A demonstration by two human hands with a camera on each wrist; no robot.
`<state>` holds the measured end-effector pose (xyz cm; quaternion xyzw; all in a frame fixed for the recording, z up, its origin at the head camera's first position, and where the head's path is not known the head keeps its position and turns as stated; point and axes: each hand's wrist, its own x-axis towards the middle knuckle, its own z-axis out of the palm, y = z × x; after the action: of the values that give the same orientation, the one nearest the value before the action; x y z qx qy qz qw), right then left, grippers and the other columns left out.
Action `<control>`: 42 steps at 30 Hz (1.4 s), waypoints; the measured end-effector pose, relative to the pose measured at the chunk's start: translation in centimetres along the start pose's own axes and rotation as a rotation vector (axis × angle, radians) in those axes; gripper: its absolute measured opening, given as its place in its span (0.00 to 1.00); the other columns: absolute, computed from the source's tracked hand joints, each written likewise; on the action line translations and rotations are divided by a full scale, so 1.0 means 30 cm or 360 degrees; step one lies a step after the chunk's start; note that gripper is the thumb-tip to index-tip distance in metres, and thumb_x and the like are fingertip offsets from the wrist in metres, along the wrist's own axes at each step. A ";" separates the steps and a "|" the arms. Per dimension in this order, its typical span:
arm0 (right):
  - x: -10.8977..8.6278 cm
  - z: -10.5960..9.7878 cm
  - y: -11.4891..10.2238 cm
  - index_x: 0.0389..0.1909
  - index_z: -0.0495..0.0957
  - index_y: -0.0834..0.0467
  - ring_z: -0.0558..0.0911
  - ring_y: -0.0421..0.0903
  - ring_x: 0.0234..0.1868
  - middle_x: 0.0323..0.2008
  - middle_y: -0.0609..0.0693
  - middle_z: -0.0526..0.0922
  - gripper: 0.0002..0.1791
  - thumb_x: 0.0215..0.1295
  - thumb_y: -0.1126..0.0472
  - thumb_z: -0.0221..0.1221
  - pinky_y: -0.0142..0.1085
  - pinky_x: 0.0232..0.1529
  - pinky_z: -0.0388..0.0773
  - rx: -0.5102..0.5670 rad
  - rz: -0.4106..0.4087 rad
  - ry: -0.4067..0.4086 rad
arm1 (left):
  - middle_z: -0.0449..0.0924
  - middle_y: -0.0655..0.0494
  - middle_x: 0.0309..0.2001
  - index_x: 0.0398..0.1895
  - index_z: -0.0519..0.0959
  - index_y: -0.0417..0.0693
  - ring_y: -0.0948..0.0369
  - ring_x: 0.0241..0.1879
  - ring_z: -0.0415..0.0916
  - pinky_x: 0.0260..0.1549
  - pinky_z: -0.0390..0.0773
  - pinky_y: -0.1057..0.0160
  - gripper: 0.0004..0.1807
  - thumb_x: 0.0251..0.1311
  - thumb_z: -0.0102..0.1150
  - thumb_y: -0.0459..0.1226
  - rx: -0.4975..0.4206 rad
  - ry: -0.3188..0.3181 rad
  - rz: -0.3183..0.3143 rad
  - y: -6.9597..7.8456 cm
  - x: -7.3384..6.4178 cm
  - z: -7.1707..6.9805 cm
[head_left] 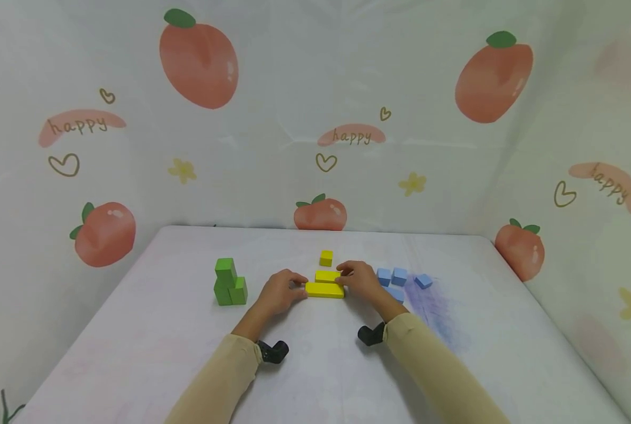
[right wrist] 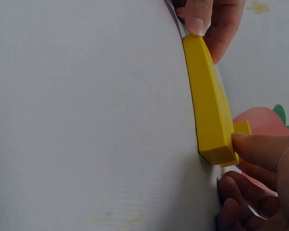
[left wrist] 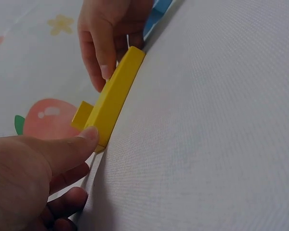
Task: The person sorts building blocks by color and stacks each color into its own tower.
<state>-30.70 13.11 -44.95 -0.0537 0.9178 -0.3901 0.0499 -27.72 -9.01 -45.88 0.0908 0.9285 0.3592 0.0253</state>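
A long yellow block [head_left: 324, 290] lies flat on the white table, with a shorter yellow block [head_left: 326, 276] directly behind it. My left hand [head_left: 281, 291] holds the long block's left end, its thumb [left wrist: 90, 134] against the near face. At the other side my right hand [head_left: 360, 280] pinches the right end of the shorter block, its thumb [right wrist: 241, 140] beside the long block's end. The far face of the shorter block is hidden. Beyond both stands a small yellow cube [head_left: 326, 258], untouched.
Left of my hands are stacked green blocks [head_left: 225, 268], one resting atop others. Several blue blocks [head_left: 399, 277] lie just right of my right hand, partly covered by it; one blue block [head_left: 424, 281] sits farther right. A printed cloth backdrop [head_left: 273, 153] rises behind the table [head_left: 135, 353].
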 end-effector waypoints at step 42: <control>-0.022 -0.019 0.001 0.51 0.82 0.59 0.77 0.47 0.39 0.38 0.49 0.82 0.17 0.62 0.60 0.66 0.36 0.41 0.79 -0.0100 -0.0080 -0.0020 | 0.78 0.58 0.42 0.48 0.84 0.51 0.54 0.51 0.73 0.58 0.70 0.50 0.15 0.56 0.69 0.37 -0.0009 0.0010 -0.0008 -0.006 -0.001 0.003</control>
<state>-30.12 13.62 -44.54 -0.0809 0.9277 -0.3618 0.0440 -27.70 -9.09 -46.08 0.0873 0.9278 0.3620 0.0237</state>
